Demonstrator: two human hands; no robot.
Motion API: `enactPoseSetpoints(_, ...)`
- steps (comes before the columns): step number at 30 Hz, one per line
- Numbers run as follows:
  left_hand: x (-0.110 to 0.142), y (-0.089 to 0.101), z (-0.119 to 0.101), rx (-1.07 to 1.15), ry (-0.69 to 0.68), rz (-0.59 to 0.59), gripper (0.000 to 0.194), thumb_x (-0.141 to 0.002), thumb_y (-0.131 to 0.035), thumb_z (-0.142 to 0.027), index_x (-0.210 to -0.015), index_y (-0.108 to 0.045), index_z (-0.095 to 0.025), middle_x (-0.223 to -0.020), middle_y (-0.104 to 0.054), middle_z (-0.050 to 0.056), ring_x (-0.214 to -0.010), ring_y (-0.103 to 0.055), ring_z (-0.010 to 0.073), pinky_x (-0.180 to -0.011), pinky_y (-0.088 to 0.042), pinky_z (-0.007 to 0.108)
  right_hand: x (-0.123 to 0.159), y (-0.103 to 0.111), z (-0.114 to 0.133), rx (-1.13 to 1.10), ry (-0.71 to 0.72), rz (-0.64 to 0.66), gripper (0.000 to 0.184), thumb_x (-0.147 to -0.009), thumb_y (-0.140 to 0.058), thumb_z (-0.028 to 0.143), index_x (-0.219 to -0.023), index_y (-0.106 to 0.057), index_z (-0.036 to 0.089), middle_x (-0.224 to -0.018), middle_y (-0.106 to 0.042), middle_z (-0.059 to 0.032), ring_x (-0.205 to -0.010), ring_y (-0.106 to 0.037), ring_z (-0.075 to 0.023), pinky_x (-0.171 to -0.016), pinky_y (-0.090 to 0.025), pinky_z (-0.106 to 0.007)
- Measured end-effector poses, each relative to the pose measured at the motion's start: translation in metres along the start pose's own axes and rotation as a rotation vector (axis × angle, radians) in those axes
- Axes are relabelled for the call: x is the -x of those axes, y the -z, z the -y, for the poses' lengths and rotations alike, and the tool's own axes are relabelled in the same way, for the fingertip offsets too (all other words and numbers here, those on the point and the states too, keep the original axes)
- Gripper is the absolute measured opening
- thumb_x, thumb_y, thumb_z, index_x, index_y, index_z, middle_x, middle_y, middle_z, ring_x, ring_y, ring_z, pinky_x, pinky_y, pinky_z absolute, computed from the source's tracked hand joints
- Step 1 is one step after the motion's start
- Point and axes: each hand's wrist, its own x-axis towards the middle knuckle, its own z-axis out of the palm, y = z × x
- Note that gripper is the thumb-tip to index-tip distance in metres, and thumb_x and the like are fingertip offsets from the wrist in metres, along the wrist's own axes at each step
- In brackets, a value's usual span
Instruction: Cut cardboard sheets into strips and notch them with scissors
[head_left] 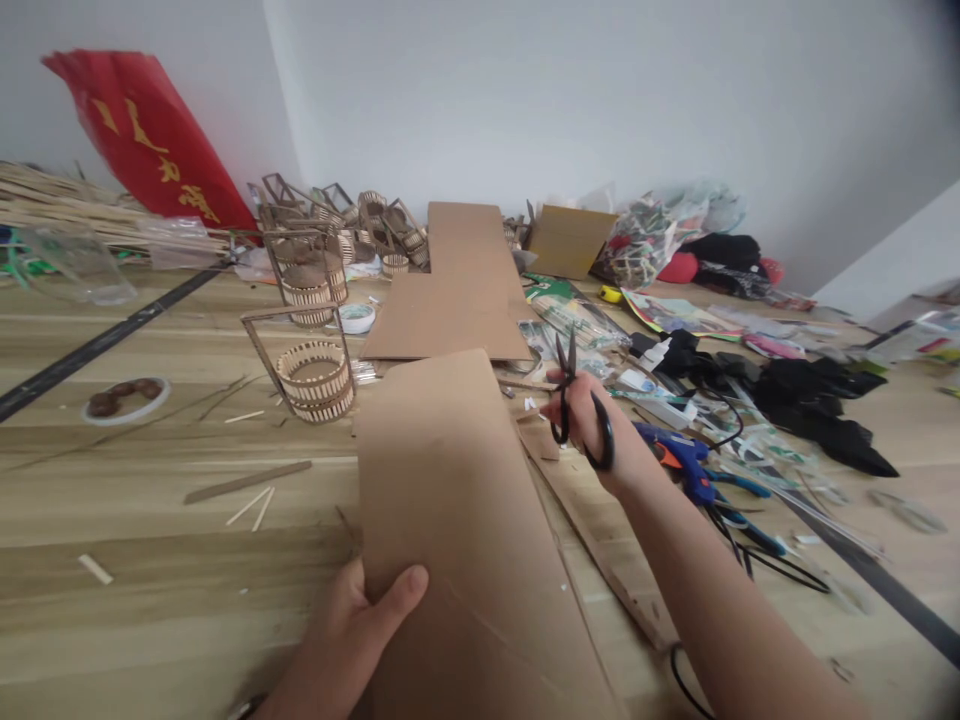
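My left hand (360,620) grips the near left edge of a long brown cardboard sheet (457,520), thumb on top, holding it tilted up off the wooden floor. My right hand (581,420) is closed through the black handles of a pair of scissors (570,395), blades pointing up and away, just right of the sheet's far right edge. A narrow cardboard offcut strip (600,540) lies on the floor under my right forearm.
A second cardboard sheet (457,290) lies farther back. Small bamboo-stick cages and baskets (315,375) stand at left centre. A blue glue gun (686,465), cables and black cloth (817,400) clutter the right. A red banner (150,140) and bamboo strips lie far left.
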Motion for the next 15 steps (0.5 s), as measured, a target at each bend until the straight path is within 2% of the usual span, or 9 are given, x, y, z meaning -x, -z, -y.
enactPoseSetpoints(2,-0.004,0.002,-0.003,0.019,0.009,-0.048,0.074,-0.056,-0.088,-0.067,-0.107,-0.072,-0.015,-0.096,-0.081,0.012,-0.094,-0.076,0.0352,-0.084,-0.060,0.044,0.024,0.005,-0.006,-0.035,-0.049,0.128,0.065,-0.080,-0.058,0.080,-0.106,-0.060,0.021,-0.071,-0.061,0.0017,-0.063,-0.059,-0.0163,-0.062,-0.049,-0.031)
enactPoseSetpoints(4,-0.009,0.003,-0.004,0.028,0.018,-0.096,0.075,-0.053,-0.090,-0.065,-0.106,-0.072,-0.015,-0.096,-0.081,0.012,-0.095,-0.075,0.0353,-0.083,-0.060,0.042,0.050,0.004,-0.010,-0.063,-0.122,0.250,0.058,-0.077,-0.070,0.072,-0.101,-0.063,0.019,-0.072,-0.064,-0.0006,-0.061,-0.060,-0.0167,-0.058,-0.048,-0.032)
enactPoseSetpoints(7,-0.013,0.004,-0.006,0.032,0.039,-0.128,0.076,-0.052,-0.092,-0.062,-0.107,-0.071,-0.015,-0.097,-0.081,0.013,-0.096,-0.075,0.0346,-0.082,-0.059,0.040,0.079,-0.004,-0.015,-0.105,-0.242,0.261,0.044,-0.067,-0.086,0.046,-0.095,-0.066,0.020,-0.072,-0.062,0.0015,-0.064,-0.057,-0.0146,-0.059,-0.044,-0.027)
enactPoseSetpoints(9,-0.013,0.004,-0.006,0.086,0.022,-0.068,0.075,-0.054,-0.091,-0.064,-0.108,-0.070,-0.015,-0.099,-0.080,0.013,-0.097,-0.075,0.0337,-0.080,-0.059,0.039,0.085,-0.010,-0.019,-0.136,-0.282,0.190,0.041,-0.064,-0.087,0.038,-0.094,-0.064,0.021,-0.070,-0.056,0.0044,-0.064,-0.053,-0.0132,-0.059,-0.041,-0.026)
enactPoseSetpoints(12,-0.008,-0.001,-0.004,0.153,-0.001,0.138,0.072,-0.059,-0.088,-0.066,-0.110,-0.070,-0.017,-0.105,-0.079,0.013,-0.097,-0.074,0.0309,-0.075,-0.060,0.035,0.080,-0.014,-0.024,-0.173,-0.256,0.073,0.045,-0.064,-0.085,0.041,-0.097,-0.060,0.023,-0.071,-0.052,0.0055,-0.064,-0.050,-0.0129,-0.060,-0.040,-0.026)
enactPoseSetpoints(15,-0.002,-0.007,-0.002,0.090,0.091,0.267,0.065,-0.060,-0.091,-0.060,-0.104,-0.071,-0.017,-0.096,-0.080,0.010,-0.080,-0.076,0.0238,-0.062,-0.059,0.028,0.072,-0.012,-0.024,-0.213,-0.225,0.005,0.050,-0.066,-0.085,0.047,-0.100,-0.055,0.025,-0.078,-0.054,0.0041,-0.068,-0.051,-0.0137,-0.062,-0.041,-0.026)
